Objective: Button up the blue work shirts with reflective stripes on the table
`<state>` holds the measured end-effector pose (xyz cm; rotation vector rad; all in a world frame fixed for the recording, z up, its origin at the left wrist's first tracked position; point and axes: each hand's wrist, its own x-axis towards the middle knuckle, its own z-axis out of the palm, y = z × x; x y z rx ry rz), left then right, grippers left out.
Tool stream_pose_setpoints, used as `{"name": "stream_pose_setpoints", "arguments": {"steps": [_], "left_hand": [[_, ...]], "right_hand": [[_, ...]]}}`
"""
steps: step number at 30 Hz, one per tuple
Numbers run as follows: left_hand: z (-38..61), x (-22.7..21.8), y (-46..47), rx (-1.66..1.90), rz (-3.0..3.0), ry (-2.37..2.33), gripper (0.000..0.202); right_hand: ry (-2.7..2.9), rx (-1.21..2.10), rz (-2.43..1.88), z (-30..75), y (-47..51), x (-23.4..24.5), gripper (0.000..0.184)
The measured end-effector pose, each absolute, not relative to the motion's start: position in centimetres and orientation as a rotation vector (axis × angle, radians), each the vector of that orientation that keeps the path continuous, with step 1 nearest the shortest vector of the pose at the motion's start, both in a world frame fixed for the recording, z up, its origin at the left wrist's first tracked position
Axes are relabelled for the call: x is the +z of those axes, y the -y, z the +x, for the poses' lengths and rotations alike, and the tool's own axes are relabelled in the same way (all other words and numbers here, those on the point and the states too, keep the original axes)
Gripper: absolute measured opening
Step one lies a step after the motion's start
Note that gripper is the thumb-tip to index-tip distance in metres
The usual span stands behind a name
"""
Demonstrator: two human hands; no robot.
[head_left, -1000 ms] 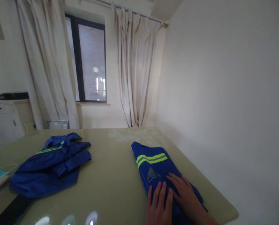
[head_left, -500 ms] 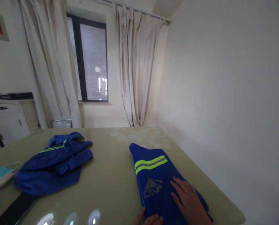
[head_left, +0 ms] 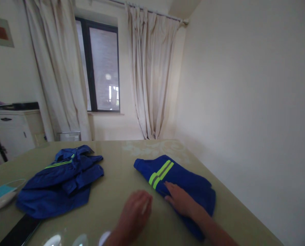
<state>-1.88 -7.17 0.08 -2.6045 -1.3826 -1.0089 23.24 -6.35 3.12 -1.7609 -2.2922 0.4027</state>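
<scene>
A folded blue work garment (head_left: 193, 182) with a yellow-green and grey reflective stripe lies slantwise on the right half of the table. My right hand (head_left: 179, 198) rests on it just below the stripe, fingers stretched out and flat. My left hand (head_left: 137, 210) is above the table, left of the garment and apart from it. Its fingers are curled together and a little blurred, with nothing visible in them. On the left half of the table lies a second blue garment (head_left: 57, 188), loosely crumpled, with a thin yellow-green stripe.
The pale greenish table (head_left: 111, 181) runs up to a bare wall on the right. At its left edge are a light blue mask (head_left: 1, 193), a whitish rounded object (head_left: 4, 201) and a flat black object (head_left: 20, 230). A white cabinet (head_left: 10, 133) stands beyond.
The right garment has turned, its lower part swinging right, and its lettering no longer shows. My left hand has come up off its lower edge; my right hand has shifted left toward the stripe.
</scene>
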Motion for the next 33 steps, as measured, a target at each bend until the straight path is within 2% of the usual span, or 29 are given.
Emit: {"name": "stream_pose_setpoints", "arguments": {"steps": [4, 7, 9, 17, 23, 27, 31, 33], "left_hand": [[-9.1, 0.4, 1.4, -0.666, -2.073, 1.953, 0.044], [-12.3, -0.5, -0.5, -0.534, -1.642, 2.221, 0.071], [-13.2, -0.9, -1.0, -0.487, -1.518, 2.364, 0.076], [-15.8, 0.4, -1.1, -0.296, -1.781, 2.299, 0.043], [-16.6, 0.2, -0.9, -0.370, -1.817, 2.273, 0.041], [-16.7, 0.2, -0.9, -0.380, -1.821, 2.288, 0.041], [-17.1, 0.5, -1.0, -0.358, -1.706, 2.341, 0.043], [-17.6, 0.7, -1.0, -0.334, -1.726, 2.355, 0.037]], "right_hand": [[2.067, 0.152, -1.934, 27.8, 3.2, 2.3, 0.059], [1.993, 0.049, -1.923, 30.8, 1.9, -0.3, 0.056], [1.952, 0.048, -1.941, 32.4, 1.0, -1.6, 0.053], [1.643, 0.055, -2.378, 34.3, -7.0, -0.1, 0.049], [1.707, 0.070, -2.309, 32.8, -11.5, 1.4, 0.044], [1.843, -0.016, -2.166, 33.4, -9.6, 1.6, 0.048], [1.769, -0.214, -2.255, 34.3, -6.4, 0.6, 0.050], [1.786, -0.173, -2.199, 34.1, -5.3, 0.1, 0.052]]}}
